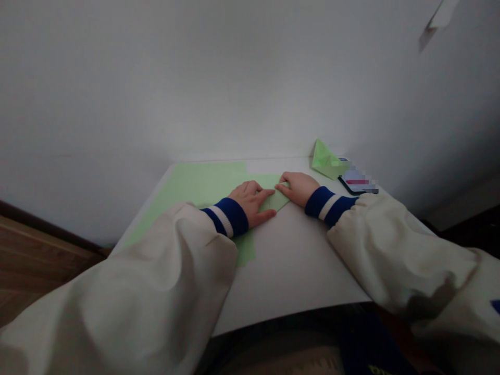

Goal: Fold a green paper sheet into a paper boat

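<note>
A light green folded paper piece (pixel 278 199) lies on the white table (pixel 297 260) between my hands. My left hand (pixel 252 202) lies flat on it, fingers stretched out and pressing down. My right hand (pixel 299 187) rests at the piece's upper right edge, fingers curled with the tips pinching the paper's fold. Under and to the left of the piece lies a stack of flat light green sheets (pixel 195 192). Both arms wear cream sleeves with blue and white striped cuffs.
A finished green folded paper shape (pixel 326 160) stands at the table's back right, beside a dark phone (pixel 357 183). A white wall rises right behind the table. Brown wood floor shows at the left. The table's near edge is close to my body.
</note>
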A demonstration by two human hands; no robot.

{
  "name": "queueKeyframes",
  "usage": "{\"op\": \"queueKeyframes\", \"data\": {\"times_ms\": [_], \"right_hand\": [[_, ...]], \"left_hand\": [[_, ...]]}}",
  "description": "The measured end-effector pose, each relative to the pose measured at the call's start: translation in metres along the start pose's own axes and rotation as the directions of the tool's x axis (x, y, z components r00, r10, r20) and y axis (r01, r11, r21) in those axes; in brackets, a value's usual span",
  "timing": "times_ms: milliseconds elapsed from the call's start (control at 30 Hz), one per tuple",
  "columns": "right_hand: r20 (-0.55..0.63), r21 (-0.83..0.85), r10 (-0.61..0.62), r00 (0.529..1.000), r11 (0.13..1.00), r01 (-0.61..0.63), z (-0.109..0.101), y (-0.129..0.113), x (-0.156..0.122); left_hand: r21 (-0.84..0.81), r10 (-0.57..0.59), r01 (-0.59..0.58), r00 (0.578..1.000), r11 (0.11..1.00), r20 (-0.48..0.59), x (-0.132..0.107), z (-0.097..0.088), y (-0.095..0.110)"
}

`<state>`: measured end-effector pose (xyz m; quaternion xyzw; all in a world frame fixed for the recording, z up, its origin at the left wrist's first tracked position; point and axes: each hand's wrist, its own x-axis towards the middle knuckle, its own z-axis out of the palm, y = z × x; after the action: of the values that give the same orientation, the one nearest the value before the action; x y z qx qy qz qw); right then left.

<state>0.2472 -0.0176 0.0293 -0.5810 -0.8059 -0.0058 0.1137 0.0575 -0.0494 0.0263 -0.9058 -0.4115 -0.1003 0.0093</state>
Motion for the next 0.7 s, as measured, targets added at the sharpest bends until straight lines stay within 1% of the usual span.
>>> {"op": "queueKeyframes", "data": {"times_ms": [133,300,433,500,567,600,667,700], "right_hand": [[0.010,0.004,-0.008,1.000,1.000,0.008,0.0002,0.0007,0.0012],[0.012,0.011,0.001,1.000,1.000,-0.002,0.0004,0.0011,0.0018],[0.001,0.034,-0.008,1.000,0.999,0.008,0.0021,0.0012,0.0024],[-0.019,0.058,-0.012,1.000,0.998,0.013,0.0035,0.0019,0.0031],[-0.061,0.096,-0.009,0.998,0.995,0.014,0.0043,0.0034,0.0035],[-0.103,0.116,-0.019,0.995,0.993,0.031,0.0041,0.0045,0.0033],[-0.223,0.132,-0.090,0.971,0.984,0.121,0.0022,0.0066,0.0017],[-0.287,0.122,-0.152,0.946,0.974,0.193,0.0003,0.0073,0.0002]], "left_hand": [[0.042,0.026,-0.027,1.000,0.999,0.015,-0.0013,-0.0003,0.0010],[0.095,0.008,-0.013,0.998,0.995,0.059,-0.0019,-0.0012,0.0031],[0.082,0.013,-0.023,0.992,0.996,0.127,-0.0014,-0.0018,0.0040],[0.070,-0.007,-0.005,0.984,0.998,0.178,-0.0012,-0.0030,0.0047],[0.071,-0.034,0.019,0.976,0.997,0.216,-0.0012,-0.0045,0.0058],[0.077,-0.045,0.029,0.974,0.997,0.222,-0.0012,-0.0052,0.0064],[0.090,-0.064,0.045,0.974,0.995,0.219,-0.0013,-0.0060,0.0070],[0.096,-0.075,0.055,0.974,0.994,0.214,-0.0013,-0.0060,0.0068]]}}
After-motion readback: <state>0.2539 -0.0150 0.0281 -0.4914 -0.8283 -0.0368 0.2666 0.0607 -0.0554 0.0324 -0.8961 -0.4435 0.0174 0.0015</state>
